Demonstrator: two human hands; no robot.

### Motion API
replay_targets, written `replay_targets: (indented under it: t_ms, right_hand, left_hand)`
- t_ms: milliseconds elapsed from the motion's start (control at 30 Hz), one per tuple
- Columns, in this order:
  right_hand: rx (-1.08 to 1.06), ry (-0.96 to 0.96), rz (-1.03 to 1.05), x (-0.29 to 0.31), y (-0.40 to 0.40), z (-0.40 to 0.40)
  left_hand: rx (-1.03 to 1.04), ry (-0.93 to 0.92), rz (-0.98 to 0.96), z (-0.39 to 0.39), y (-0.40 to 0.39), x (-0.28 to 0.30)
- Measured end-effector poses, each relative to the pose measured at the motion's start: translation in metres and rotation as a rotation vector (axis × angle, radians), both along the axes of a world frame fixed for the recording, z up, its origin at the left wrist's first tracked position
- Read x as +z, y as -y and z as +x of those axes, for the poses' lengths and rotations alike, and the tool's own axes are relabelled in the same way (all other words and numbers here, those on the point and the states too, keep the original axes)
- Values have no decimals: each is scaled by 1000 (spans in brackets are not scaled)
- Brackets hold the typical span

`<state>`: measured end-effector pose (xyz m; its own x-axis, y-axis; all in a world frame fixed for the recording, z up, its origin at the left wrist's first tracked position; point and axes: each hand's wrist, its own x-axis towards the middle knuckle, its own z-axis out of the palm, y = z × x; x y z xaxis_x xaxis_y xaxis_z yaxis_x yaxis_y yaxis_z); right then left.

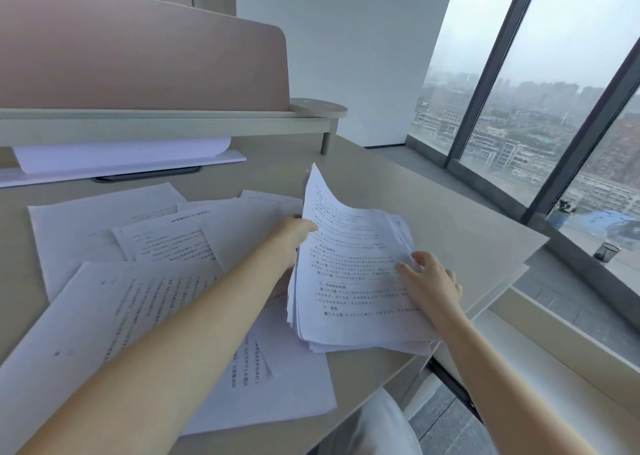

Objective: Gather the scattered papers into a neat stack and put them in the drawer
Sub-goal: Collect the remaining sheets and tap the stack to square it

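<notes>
A thick bundle of printed papers [353, 274] lies at the right of the desk [433, 212], its top sheet curling up at the far left corner. My left hand [294, 236] grips the bundle's left edge, fingers hidden behind the sheets. My right hand [429, 281] presses on its right side with fingers spread. Several loose printed sheets [145, 247] lie scattered and overlapping on the left half of the desk, under my left forearm. No drawer can be made out for certain.
A pink partition screen [138, 56] stands on a raised shelf [173, 122] at the back. Under the shelf lies a white board with a curled sheet [121, 153]. Big windows [554, 108] fill the right side. The desk's right edge drops to a white ledge [554, 350].
</notes>
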<state>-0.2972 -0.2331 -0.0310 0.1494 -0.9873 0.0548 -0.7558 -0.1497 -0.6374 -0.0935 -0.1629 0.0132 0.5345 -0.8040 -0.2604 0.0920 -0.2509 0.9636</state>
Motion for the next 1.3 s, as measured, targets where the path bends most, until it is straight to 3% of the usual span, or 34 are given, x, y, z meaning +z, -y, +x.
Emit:
replay_targets:
  t_ms: [67,167,233,333,433,567,700,800,867,967,1067,1133,1200,1300]
  right_hand:
    - [4,-1,-5,-1,-3,0]
    - [3,7,-8,0,-5,-2]
    - [0,64,19,4,-3,-2]
    - [63,269,98,12,3,9]
    - [155,350,117,23,7,33]
    - [216,271,197,22,4,56]
    - [201,39,171,12,4,56]
    - [187,-3,153,12,4,59]
    - [200,25,149,12,4,61]
    - [204,120,145,11,6,61]
    - [191,184,177,12,6,64]
    - [196,211,197,12,5,65]
    - [201,244,195,10,7,66]
    - [229,269,188,20,11,66]
  left_hand:
    - [-19,-3,4,-2,-3,0]
    - [1,186,-2,-7,-5,-6]
    - [34,290,-90,-10,-12,-6]
    - [163,286,-292,-9,-29,6]
    - [283,138,-371,7,-46,15]
    - [207,-278,-121,46,-51,-14]
    - [286,-387,-82,41,-70,-4]
    - [397,-531,-167,47,-71,-5]
    - [363,-589,-191,52,-74,-9]
    - [135,-497,-68,51,-79,-13]
    - [4,-122,24,41,-76,-18]
    - [82,85,22,30,-74,-21]
    - [157,146,-59,19,-77,-17]
    - [199,45,-288,2,-88,0]
